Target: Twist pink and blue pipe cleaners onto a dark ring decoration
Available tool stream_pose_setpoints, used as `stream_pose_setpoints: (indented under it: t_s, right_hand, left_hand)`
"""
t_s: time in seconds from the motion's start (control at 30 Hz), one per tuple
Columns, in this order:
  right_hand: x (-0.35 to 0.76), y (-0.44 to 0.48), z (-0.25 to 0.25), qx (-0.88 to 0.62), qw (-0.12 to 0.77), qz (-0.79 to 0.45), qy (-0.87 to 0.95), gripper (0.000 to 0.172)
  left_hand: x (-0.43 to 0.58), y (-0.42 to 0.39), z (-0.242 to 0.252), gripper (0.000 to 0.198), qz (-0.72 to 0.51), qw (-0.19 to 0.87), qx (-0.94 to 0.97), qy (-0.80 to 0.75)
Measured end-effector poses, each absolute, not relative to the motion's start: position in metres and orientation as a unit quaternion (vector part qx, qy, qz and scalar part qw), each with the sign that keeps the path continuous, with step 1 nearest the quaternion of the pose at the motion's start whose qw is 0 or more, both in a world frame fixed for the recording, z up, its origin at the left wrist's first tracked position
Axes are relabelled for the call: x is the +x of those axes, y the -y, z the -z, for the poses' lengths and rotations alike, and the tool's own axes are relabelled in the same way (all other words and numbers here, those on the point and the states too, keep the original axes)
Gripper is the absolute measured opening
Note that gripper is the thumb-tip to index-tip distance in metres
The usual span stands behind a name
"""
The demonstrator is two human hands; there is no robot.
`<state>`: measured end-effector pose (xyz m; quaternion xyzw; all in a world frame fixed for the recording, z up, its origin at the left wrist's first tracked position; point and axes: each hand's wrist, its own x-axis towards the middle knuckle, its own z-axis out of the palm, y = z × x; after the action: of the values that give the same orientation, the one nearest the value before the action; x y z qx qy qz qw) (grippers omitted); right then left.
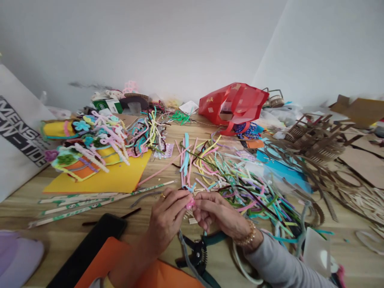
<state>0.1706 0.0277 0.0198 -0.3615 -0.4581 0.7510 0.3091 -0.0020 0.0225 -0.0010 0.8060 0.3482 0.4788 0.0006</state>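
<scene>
Fingers of both hands pinched together, tips meeting over the middle of the desk. Left hand, ring on one finger, and right hand, beaded bracelet at the wrist and grey sleeve behind it, closed from either side on a small pipe-cleaner twist. Twist held directly between the two sets of fingertips, mostly hidden by them. Long axis roughly upright in view: pink end low, pale-blue strands fanning up and away from the wearer.

Right hand nearest a heap of loose pipe cleaners, many colours, strands lying every way. Just below the hands, pliers with teal handles, a grey pipe cleaner draped across them. Left of the hands, green-printed strips lie roughly side by side, long ends aimed toward the left hand. Farther out, a yellow foam sheet carries pipe-cleaner flowers. Red gift bag stands beyond the heap; cut cardboard strips pile up at the right. Near the wearer, a black tablet and an orange folder.
</scene>
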Motion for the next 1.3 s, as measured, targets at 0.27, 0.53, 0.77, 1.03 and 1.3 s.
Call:
stream_pose_setpoints:
  t_s: [0.27, 0.53, 0.77, 1.03, 1.3]
  right_hand:
    - [0.172, -0.029, -0.017, -0.388, 0.316, -0.694, 0.518, 0.022]
    - [0.173, -0.031, -0.020, -0.386, 0.315, -0.675, 0.545, 0.032]
    - [0.176, -0.028, -0.022, -0.404, 0.302, -0.591, 0.630, 0.026]
    - [0.179, -0.017, -0.032, -0.388, 0.197, -0.079, 0.897, 0.015]
    - [0.181, -0.020, -0.030, -0.359, 0.230, -0.063, 0.902, 0.014]
  left_hand:
    - [-0.005, -0.020, 0.010, 0.028, -0.415, -0.042, 0.846, -0.333]
    - [-0.004, -0.023, 0.008, 0.025, -0.436, -0.006, 0.828, -0.351]
    - [0.003, -0.022, 0.003, 0.016, -0.466, 0.045, 0.804, -0.367]
    - [0.008, -0.021, 0.002, 0.010, -0.490, 0.152, 0.767, -0.386]
    - [0.010, -0.021, 0.002, 0.009, -0.510, 0.215, 0.728, -0.404]
